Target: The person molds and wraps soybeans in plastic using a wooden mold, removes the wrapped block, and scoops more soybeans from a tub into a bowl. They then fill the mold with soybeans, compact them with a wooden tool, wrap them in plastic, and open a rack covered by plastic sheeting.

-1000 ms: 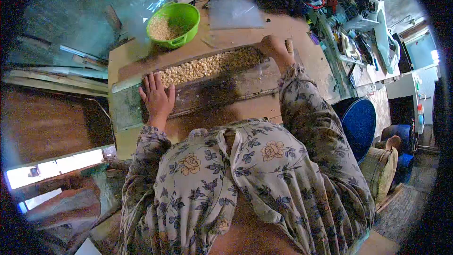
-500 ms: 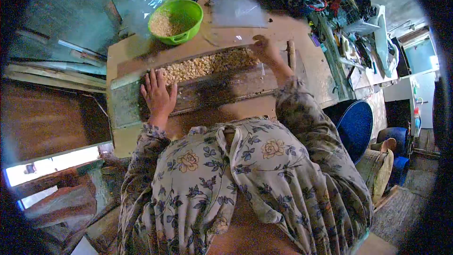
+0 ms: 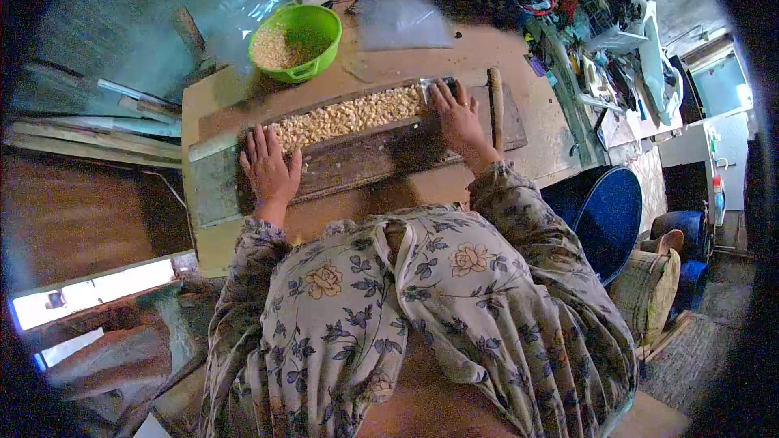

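Note:
A long wooden mould (image 3: 365, 156) lies across the table, its trough filled with pale, puffed-looking pieces (image 3: 349, 117). My left hand (image 3: 270, 169) rests with fingers spread on the left end of the mould, beside the pieces. At the right end, my right hand (image 3: 462, 120) lies palm down with its fingers apart, the fingertips at the end of the trough by a small dark block. Just right of that hand is a wooden rod (image 3: 496, 109), which neither hand touches.
Behind the mould stand a green bowl (image 3: 295, 42) with similar pieces and a clear plastic sheet (image 3: 402, 20). Clutter and a white rack (image 3: 623, 39) are at the back right. A blue barrel (image 3: 604, 215) and a woven sack (image 3: 645, 290) stand right of the table.
My right hand has come down from above the far right edge of the trough onto its right end, and its fingers have spread. My left hand has stayed in place.

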`<state>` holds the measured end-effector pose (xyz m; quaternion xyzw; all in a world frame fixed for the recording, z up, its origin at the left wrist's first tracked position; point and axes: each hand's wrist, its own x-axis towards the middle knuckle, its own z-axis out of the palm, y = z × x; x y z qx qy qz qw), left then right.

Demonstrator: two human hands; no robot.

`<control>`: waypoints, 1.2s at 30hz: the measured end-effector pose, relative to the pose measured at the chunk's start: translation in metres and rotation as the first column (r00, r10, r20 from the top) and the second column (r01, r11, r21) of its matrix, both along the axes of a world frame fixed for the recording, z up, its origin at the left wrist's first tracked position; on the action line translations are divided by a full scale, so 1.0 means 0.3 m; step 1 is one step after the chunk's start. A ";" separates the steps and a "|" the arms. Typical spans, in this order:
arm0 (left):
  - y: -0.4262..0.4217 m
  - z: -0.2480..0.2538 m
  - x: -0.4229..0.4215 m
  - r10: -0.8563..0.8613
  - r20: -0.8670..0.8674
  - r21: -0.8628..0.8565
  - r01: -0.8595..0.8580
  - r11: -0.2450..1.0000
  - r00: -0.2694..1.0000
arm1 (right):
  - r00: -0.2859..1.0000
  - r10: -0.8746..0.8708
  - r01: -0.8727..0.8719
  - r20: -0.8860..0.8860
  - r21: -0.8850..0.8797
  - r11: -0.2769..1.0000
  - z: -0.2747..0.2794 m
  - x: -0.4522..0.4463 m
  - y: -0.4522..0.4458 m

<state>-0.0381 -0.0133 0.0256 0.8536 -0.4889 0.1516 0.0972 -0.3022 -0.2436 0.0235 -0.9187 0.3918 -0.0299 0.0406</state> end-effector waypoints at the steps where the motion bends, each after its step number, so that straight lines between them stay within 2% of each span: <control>1: 0.000 0.004 -0.002 -0.009 0.005 0.003 0.009 1.000 1.000 | 1.000 -0.001 0.001 0.003 0.000 1.000 0.003 0.005 0.010; 7: -0.003 0.012 -0.008 -0.024 0.009 0.019 0.024 1.000 1.000 | 0.999 -0.004 -0.001 -0.043 -0.113 0.994 -0.012 0.033 0.030; 9: -0.003 0.007 -0.008 -0.033 0.005 0.019 0.033 0.999 0.999 | 0.999 0.054 -0.054 -0.005 -0.126 0.991 -0.018 0.033 0.032; 12: -0.010 0.003 -0.012 -0.060 0.003 0.009 0.060 0.998 0.998 | 0.993 0.092 -0.083 0.069 -0.124 0.989 -0.018 0.036 0.032; 15: -0.022 0.010 -0.022 -0.096 -0.023 -0.006 0.096 0.995 0.995 | 0.997 0.067 -0.066 0.029 -0.050 0.997 0.012 0.059 0.055; 19: -0.028 0.011 -0.026 -0.259 -0.133 -0.092 0.249 0.964 0.957 | 0.993 0.110 -0.108 0.040 -0.045 0.993 0.020 0.079 0.081; 20: -0.027 0.013 -0.024 -0.331 -0.157 -0.127 0.313 0.941 0.931 | 0.985 0.172 -0.171 0.030 -0.034 0.985 0.035 0.074 0.089; 21: -0.021 0.032 -0.021 -0.331 -0.157 -0.125 0.314 0.941 0.931 | 0.972 0.233 -0.233 0.021 -0.022 0.972 0.048 0.072 0.094; 23: 0.009 0.099 -0.005 -0.479 -0.343 -0.267 0.405 0.874 0.808 | 0.972 0.229 -0.226 0.054 -0.068 0.972 0.060 0.029 0.080; 25: 0.071 0.137 0.034 -0.475 -0.342 -0.222 0.421 0.879 0.811 | 0.887 0.185 -0.228 0.424 0.053 0.972 0.096 -0.045 0.058; 27: 0.127 0.129 0.082 -0.469 -0.345 -0.177 0.435 0.883 0.813 | 0.883 0.174 -0.229 0.436 0.078 0.970 0.031 -0.117 -0.022; 28: 0.150 0.107 0.106 -0.415 -0.308 -0.073 0.414 0.907 0.856 | 0.879 0.160 -0.226 0.449 0.097 0.969 0.017 -0.134 -0.040; 29: 0.162 0.087 0.124 -0.366 -0.259 0.027 0.386 0.922 0.894 | 0.880 0.157 -0.224 0.449 0.099 0.970 0.007 -0.148 -0.049; 31: 0.164 0.058 0.141 -0.423 -0.217 -0.034 0.426 0.904 0.880 | 0.949 0.285 -0.297 0.136 0.078 0.952 0.015 -0.157 -0.055; 33: 0.156 0.044 0.147 -0.437 -0.124 -0.074 0.430 0.900 0.891 | 0.940 0.304 -0.310 0.158 0.018 0.950 -0.022 -0.146 -0.061; 36: 0.141 0.059 0.140 -0.434 -0.115 -0.147 0.417 0.897 0.894 | 0.935 0.334 -0.331 0.119 -0.044 0.943 -0.014 -0.118 -0.056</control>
